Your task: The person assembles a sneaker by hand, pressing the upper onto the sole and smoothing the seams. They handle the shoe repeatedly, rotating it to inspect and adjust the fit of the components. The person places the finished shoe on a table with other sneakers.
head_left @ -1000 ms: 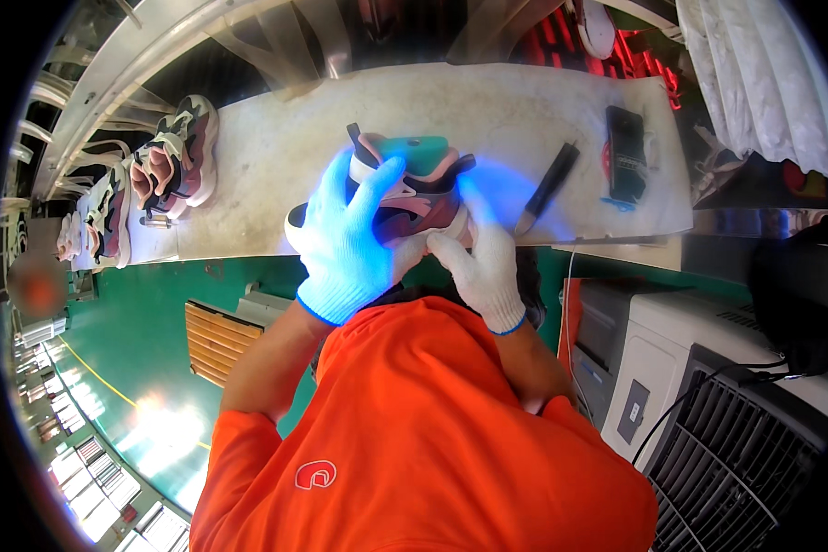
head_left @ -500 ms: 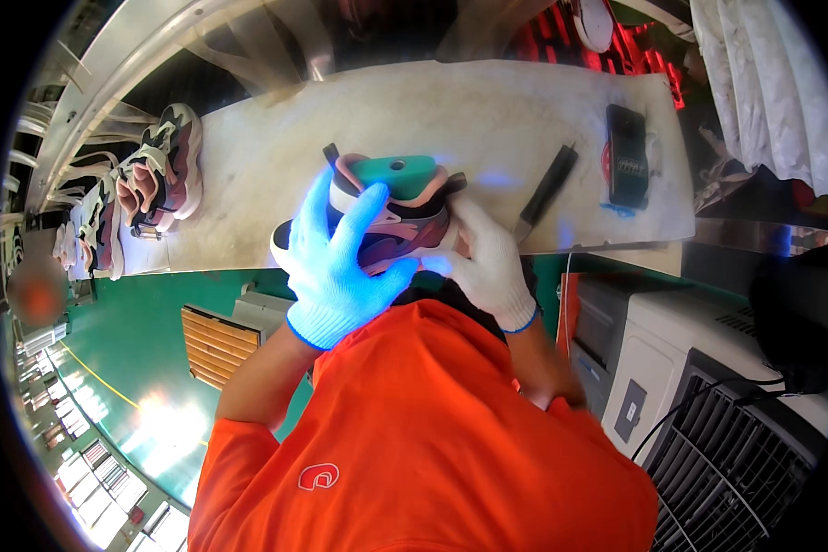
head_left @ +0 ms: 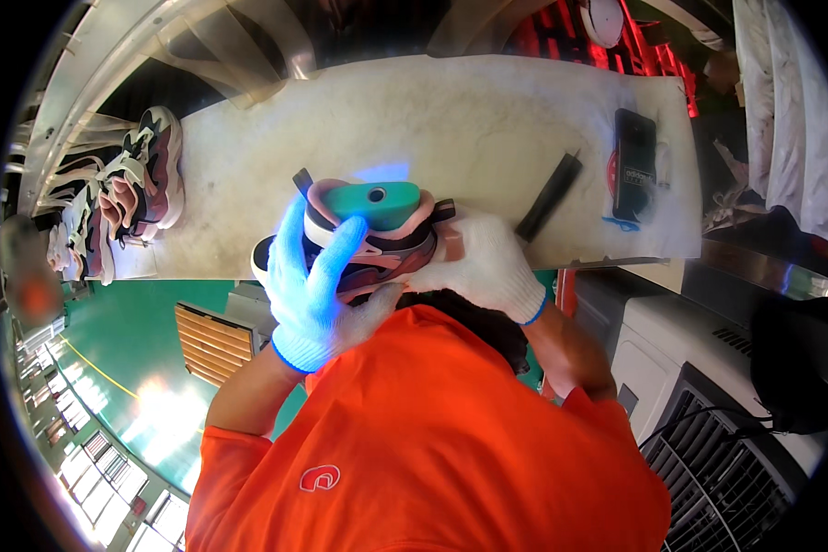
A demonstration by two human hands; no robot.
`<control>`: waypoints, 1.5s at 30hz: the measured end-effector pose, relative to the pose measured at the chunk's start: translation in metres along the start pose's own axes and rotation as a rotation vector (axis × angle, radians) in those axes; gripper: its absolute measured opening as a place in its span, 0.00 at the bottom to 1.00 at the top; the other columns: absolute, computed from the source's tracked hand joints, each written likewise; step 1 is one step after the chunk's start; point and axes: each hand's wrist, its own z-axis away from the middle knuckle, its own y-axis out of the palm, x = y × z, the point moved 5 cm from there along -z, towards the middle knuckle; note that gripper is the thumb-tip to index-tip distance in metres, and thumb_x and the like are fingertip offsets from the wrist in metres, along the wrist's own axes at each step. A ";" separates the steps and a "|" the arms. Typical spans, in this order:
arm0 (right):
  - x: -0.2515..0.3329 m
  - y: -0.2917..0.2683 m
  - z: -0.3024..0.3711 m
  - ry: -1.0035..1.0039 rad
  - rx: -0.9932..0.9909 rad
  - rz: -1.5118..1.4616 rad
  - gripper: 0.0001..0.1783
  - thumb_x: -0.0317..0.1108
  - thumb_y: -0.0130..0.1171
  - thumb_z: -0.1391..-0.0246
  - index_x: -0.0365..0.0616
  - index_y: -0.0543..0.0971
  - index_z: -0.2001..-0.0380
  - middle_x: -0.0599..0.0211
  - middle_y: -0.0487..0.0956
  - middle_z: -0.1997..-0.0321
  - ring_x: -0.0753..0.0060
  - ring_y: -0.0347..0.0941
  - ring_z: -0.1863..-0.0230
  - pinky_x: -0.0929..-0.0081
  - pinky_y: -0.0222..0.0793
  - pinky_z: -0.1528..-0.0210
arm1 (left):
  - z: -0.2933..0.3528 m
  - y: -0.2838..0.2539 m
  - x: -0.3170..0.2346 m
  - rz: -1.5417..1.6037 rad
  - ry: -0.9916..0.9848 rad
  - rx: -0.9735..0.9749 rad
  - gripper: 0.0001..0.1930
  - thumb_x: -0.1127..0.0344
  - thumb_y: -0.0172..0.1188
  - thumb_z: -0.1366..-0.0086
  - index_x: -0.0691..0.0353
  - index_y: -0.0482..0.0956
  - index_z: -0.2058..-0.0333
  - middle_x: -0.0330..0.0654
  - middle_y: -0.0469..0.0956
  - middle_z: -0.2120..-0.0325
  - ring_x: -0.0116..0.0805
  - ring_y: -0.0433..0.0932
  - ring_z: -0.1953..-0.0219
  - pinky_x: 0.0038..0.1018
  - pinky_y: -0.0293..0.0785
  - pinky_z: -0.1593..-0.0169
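A sneaker [head_left: 403, 260] in pink, black and maroon sits at the near edge of the pale worktable, close to my body. Filling its opening is a green shoe last [head_left: 397, 208] with a round hole in the top. My left hand [head_left: 311, 293], in a white knit glove lit blue, grips the sneaker's left part, fingers over the upper and thumb on the near side. My gloved right hand [head_left: 492, 269] is closed against the right end and near side. Its fingertips are partly hidden by the sneaker.
Right of the sneaker lies a slim black tool [head_left: 552, 195]. Beyond it is a dark phone-like device [head_left: 634, 166]. Several similar sneakers [head_left: 156, 175] line the left end of the worktable [head_left: 414, 110]. A grey-white machine with a black grille [head_left: 736, 478] stands at lower right.
The sneaker and my left hand have shifted slightly left and nearer to me. My right hand has turned, its fingers now reaching farther left along the sneaker's near side.
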 end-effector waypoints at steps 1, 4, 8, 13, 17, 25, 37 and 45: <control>-0.003 0.001 -0.004 -0.051 -0.017 -0.041 0.34 0.35 0.86 0.52 0.35 0.85 0.43 0.57 0.91 0.49 0.65 0.87 0.49 0.67 0.81 0.43 | -0.001 0.000 0.000 0.000 0.006 0.002 0.55 0.62 0.93 0.62 0.49 0.75 0.32 0.68 0.73 0.33 0.67 0.84 0.40 0.52 0.86 0.44; 0.001 -0.005 -0.012 -0.062 0.079 -0.202 0.31 0.32 0.85 0.53 0.33 0.85 0.46 0.57 0.92 0.51 0.68 0.89 0.50 0.69 0.82 0.45 | -0.005 -0.002 -0.003 0.006 0.045 -0.001 0.56 0.62 0.93 0.62 0.49 0.74 0.31 0.69 0.73 0.33 0.67 0.85 0.41 0.51 0.86 0.45; 0.015 -0.011 -0.020 0.101 0.212 -0.376 0.31 0.27 0.84 0.52 0.29 0.83 0.45 0.57 0.92 0.51 0.74 0.89 0.52 0.72 0.84 0.47 | -0.013 -0.002 0.002 0.045 0.033 -0.021 0.54 0.61 0.93 0.60 0.51 0.75 0.32 0.68 0.76 0.35 0.65 0.87 0.44 0.49 0.88 0.47; 0.019 0.009 -0.002 -0.184 -0.193 0.406 0.39 0.39 0.85 0.50 0.30 0.79 0.40 0.52 0.89 0.46 0.65 0.88 0.44 0.64 0.83 0.43 | -0.018 -0.006 0.012 0.053 0.006 0.041 0.53 0.59 0.88 0.62 0.50 0.79 0.31 0.63 0.75 0.34 0.61 0.87 0.45 0.47 0.88 0.50; 0.019 0.017 -0.009 -0.132 -0.087 0.083 0.38 0.30 0.80 0.43 0.31 0.72 0.35 0.51 0.85 0.42 0.65 0.85 0.45 0.67 0.82 0.45 | -0.024 -0.021 0.029 0.201 -0.025 0.177 0.51 0.63 0.84 0.54 0.55 0.75 0.27 0.59 0.76 0.33 0.58 0.88 0.45 0.43 0.89 0.47; 0.005 0.021 -0.011 -0.090 -0.036 -0.120 0.43 0.33 0.82 0.44 0.36 0.70 0.30 0.60 0.84 0.41 0.70 0.83 0.42 0.66 0.81 0.38 | -0.021 -0.021 0.019 0.198 -0.201 0.051 0.49 0.64 0.82 0.52 0.54 0.75 0.28 0.49 0.87 0.45 0.50 0.91 0.51 0.39 0.89 0.49; 0.009 0.027 -0.004 -0.228 -0.086 -0.086 0.51 0.34 0.81 0.41 0.36 0.62 0.21 0.54 0.77 0.28 0.61 0.74 0.28 0.61 0.70 0.24 | -0.008 -0.042 0.038 0.263 0.002 0.241 0.54 0.66 0.78 0.49 0.57 0.67 0.21 0.59 0.76 0.29 0.58 0.84 0.36 0.42 0.80 0.32; 0.031 0.054 0.002 -0.277 -0.391 0.077 0.58 0.29 0.86 0.54 0.41 0.62 0.23 0.55 0.83 0.37 0.59 0.82 0.36 0.61 0.82 0.37 | 0.005 -0.037 0.047 0.202 -0.161 0.269 0.59 0.61 0.82 0.53 0.58 0.65 0.20 0.59 0.82 0.38 0.59 0.84 0.40 0.44 0.82 0.36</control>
